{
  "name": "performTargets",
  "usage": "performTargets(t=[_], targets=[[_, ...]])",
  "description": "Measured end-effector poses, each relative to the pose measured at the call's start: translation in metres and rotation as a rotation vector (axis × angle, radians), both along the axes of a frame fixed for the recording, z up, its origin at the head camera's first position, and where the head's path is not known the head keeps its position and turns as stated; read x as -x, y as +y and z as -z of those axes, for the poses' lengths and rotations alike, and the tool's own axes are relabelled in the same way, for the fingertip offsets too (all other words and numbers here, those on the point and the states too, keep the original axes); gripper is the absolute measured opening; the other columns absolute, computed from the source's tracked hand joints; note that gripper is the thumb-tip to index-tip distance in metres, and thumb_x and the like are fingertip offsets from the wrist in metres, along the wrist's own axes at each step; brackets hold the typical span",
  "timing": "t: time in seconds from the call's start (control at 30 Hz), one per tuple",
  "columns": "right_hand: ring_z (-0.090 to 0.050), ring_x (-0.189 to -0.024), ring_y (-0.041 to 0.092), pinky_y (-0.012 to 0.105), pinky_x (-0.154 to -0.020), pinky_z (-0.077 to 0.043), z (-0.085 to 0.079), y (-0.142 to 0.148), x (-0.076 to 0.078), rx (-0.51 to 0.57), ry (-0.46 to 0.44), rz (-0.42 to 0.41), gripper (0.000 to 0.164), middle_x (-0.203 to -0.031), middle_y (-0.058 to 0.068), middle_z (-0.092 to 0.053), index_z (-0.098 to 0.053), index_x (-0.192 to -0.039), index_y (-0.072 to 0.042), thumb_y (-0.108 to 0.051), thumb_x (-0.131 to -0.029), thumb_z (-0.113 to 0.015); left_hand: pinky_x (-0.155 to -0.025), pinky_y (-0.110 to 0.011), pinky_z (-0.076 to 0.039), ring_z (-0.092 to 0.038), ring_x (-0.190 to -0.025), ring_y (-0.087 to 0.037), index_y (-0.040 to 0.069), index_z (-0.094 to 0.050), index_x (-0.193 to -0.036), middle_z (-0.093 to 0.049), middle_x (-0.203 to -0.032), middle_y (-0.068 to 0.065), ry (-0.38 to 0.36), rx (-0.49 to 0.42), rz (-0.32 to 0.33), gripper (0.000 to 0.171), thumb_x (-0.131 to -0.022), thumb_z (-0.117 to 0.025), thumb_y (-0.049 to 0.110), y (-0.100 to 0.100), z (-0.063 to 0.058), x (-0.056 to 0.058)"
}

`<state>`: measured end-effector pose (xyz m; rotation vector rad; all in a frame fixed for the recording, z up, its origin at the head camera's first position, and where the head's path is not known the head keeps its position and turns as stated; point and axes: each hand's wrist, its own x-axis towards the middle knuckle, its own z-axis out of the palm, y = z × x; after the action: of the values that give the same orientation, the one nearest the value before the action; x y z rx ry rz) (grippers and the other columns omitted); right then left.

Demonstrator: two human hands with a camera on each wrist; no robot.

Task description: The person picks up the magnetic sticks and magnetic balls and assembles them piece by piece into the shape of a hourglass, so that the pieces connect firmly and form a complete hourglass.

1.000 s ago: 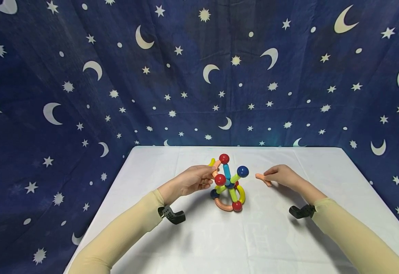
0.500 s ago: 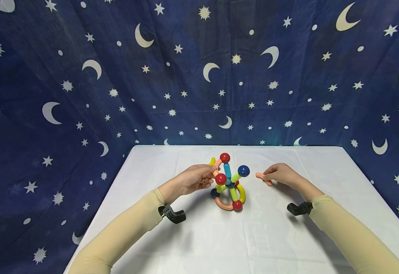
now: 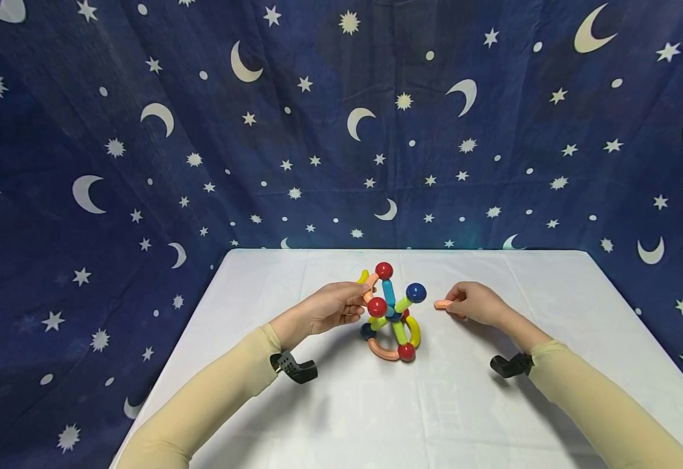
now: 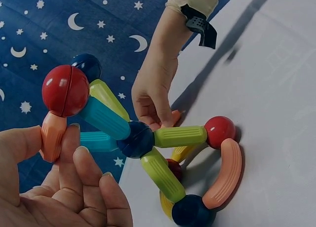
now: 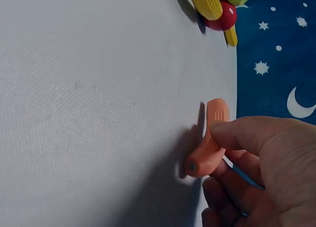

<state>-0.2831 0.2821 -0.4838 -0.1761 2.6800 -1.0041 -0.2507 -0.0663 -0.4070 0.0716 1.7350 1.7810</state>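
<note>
A ball-and-rod magnetic building toy stands on the white table, its rods meeting at a dark blue centre ball (image 4: pixel 136 139). My left hand (image 3: pixel 334 307) pinches a short salmon-orange rod (image 4: pixel 53 137) on its upper left, joined to a red ball (image 4: pixel 65 91). To the right, apart from the structure, my right hand (image 3: pixel 477 303) pinches a loose curved salmon-orange rod (image 5: pixel 207 155) between thumb and fingers. One end of that rod, with a small grey dot, faces the right wrist camera. Whether it touches the table is hard to tell.
A yellow piece (image 3: pixel 364 276) shows behind the left fingers. Low on the structure, a curved salmon-orange rod (image 4: pixel 227 172) links a red ball (image 4: pixel 220 132) and a dark blue ball (image 4: pixel 193 212). A blue cloth (image 3: pixel 341 163) with moons and stars hangs behind the table (image 3: pixel 376 417).
The right hand has turned the loose curved rod, which now points more level toward the structure and sits slightly further left. The left hand and the structure are nearly still.
</note>
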Motion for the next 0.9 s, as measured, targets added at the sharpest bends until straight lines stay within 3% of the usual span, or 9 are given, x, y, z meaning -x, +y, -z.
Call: performTargets(t=[0.23, 0.37, 0.5, 0.67, 0.9], targets=[[-0.057, -0.074, 0.021, 0.033, -0.066, -0.044, -0.016, -0.005, -0.003, 0.044, -0.008, -0.034, 0.04, -0.083, 0.009, -0.068, -0.068, -0.118, 0.001, -0.035, -0.101, -0.066, -0.076, -0.026, -0.052, -0.059, -0.077, -0.012, 0.004, -0.065, -0.125, -0.063, -0.086, 0.001, -0.004, -0.011, -0.01, 0.033, -0.103, -0.063, 0.028, -0.001, 0.0, 0.0], [-0.062, -0.088, 0.026, 0.04, -0.08, -0.047, -0.031, -0.009, -0.004, 0.137, -0.005, -0.022, 0.044, -0.096, 0.014, -0.071, -0.064, -0.124, 0.002, -0.035, -0.099, -0.069, -0.076, -0.026, -0.053, -0.059, -0.076, -0.012, 0.004, -0.066, -0.121, -0.063, -0.086, 0.0, -0.005, -0.007, -0.014, 0.03, -0.102, -0.064, 0.028, -0.001, 0.002, 0.001], [-0.059, -0.105, 0.028, 0.047, -0.092, -0.043, -0.048, -0.013, -0.005, 0.265, -0.062, 0.015, 0.051, -0.106, 0.018, -0.072, -0.056, -0.131, 0.001, -0.031, -0.095, -0.073, -0.076, -0.026, -0.053, -0.059, -0.077, -0.013, 0.006, -0.067, -0.114, -0.063, -0.087, -0.001, -0.005, 0.001, -0.017, 0.026, -0.102, -0.064, 0.029, 0.0, 0.003, 0.002], [-0.057, -0.109, 0.026, 0.043, -0.088, -0.043, -0.066, -0.02, -0.006, 0.401, -0.128, 0.047, 0.061, -0.108, 0.008, -0.073, -0.056, -0.138, 0.001, -0.036, -0.094, -0.075, -0.076, -0.026, -0.052, -0.059, -0.077, -0.012, 0.004, -0.066, -0.121, -0.064, -0.085, 0.001, -0.006, -0.004, -0.017, 0.031, -0.102, -0.064, 0.029, -0.001, 0.002, 0.001], [-0.059, -0.097, 0.019, 0.029, -0.079, -0.046, -0.081, -0.034, -0.009, 0.649, -0.195, 0.089, 0.063, -0.093, 0.005, -0.066, -0.051, -0.141, 0.007, -0.033, -0.098, -0.072, -0.076, -0.026, -0.052, -0.059, -0.077, -0.012, 0.003, -0.065, -0.125, -0.064, -0.085, 0.002, 0.0, -0.015, -0.008, 0.034, -0.102, -0.064, 0.028, -0.002, 0.002, 0.001]])
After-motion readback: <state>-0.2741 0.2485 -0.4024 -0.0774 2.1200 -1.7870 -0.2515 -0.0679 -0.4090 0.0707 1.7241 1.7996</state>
